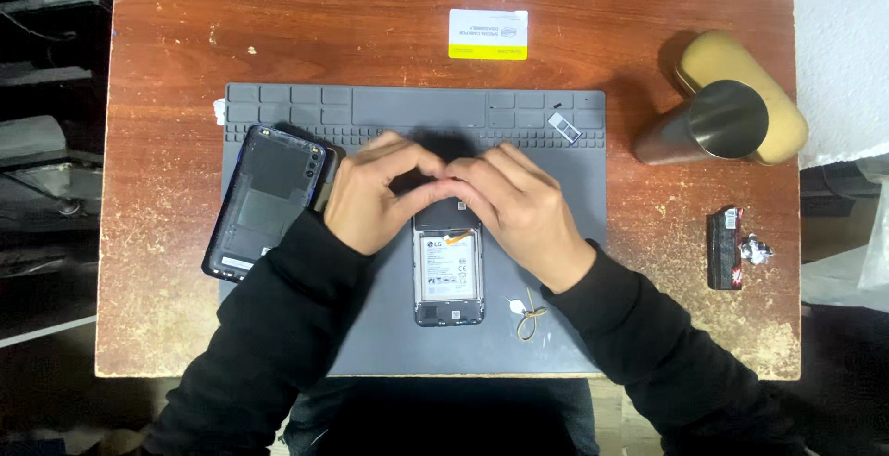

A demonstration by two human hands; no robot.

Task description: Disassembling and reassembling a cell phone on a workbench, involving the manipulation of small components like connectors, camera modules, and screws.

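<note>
An opened smartphone (449,280) lies upright on a grey work mat (574,187), its white battery exposed. My left hand (370,199) and my right hand (519,208) meet over the phone's upper end, fingertips pressed together on a dark part there. Fingers hide what they pinch. The phone's removed back cover (264,199) lies inside-up at the mat's left edge, just left of my left hand.
A small SIM tray (563,126) rests in a mat compartment. A SIM pin with a cord (526,312) lies near the phone. A white and yellow card (488,34), a metal cylinder (708,124), a tan case (741,67) and a dark packet (725,248) sit on the wooden table (167,187).
</note>
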